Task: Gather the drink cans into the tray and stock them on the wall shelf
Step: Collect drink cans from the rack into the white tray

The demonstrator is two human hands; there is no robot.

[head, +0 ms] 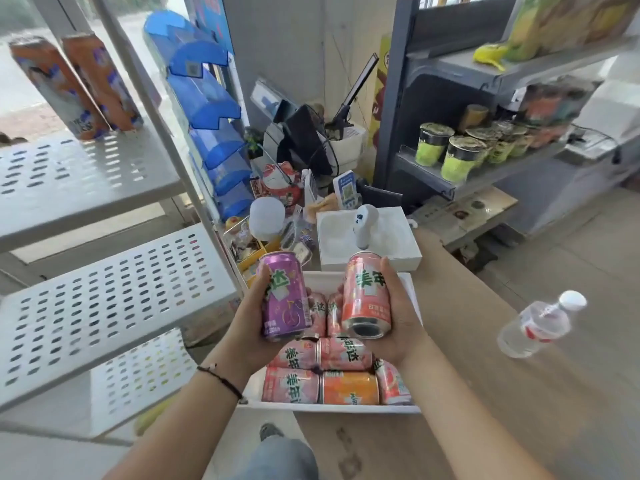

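Item: drink cans, two in hand. Left hand [254, 320] wraps the purple can [285, 296] round its side; right hand [398, 317] wraps the pink can [367, 299] likewise. Both are held above the tray.

Handling: rigid thin metal, smooth and likely slippery, probably full and moderately heavy; grip mid-body.

Container: white tray [332, 407] on the counter [485, 393], holding pink cans lying on their sides and one orange can [349, 388].

Destination: perforated white shelf [114, 289], left; two tall orange cans [76, 84] stand on its upper tier.

Glossy metal cans [348, 388]; white tray [332, 407], probably plastic; perforated shelf [114, 299].
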